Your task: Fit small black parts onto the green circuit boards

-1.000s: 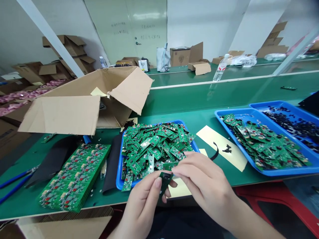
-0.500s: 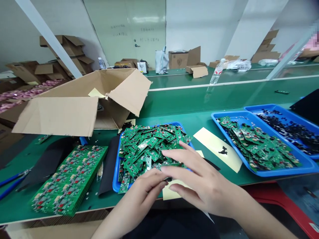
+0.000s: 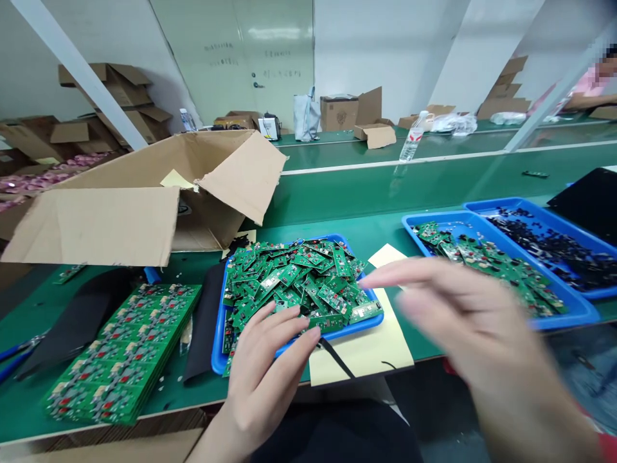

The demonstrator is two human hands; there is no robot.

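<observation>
My left hand [image 3: 263,366] lies with fingers stretched out on the front edge of a blue tray [image 3: 218,361] heaped with small green circuit boards [image 3: 299,283]; nothing is gripped in it. My right hand [image 3: 453,315] hovers to the right of that tray, fingers pointing left, smeared by motion, so what it holds, if anything, is unclear. A thin black strip [image 3: 337,361] lies on a yellow sheet [image 3: 371,350] just past my left fingertips.
A second blue tray [image 3: 571,316] of boards and a third with black parts [image 3: 544,238] stand at right. A stack of green board panels [image 3: 120,354], black sheets [image 3: 77,321] and an open cardboard box [image 3: 120,218] are at left. A water bottle [image 3: 409,138] stands behind.
Both hands were pinching a small board together; now they have parted. My right hand has swung right in a blur, my left hand rests flat on the tray. The view shifted slightly right.
</observation>
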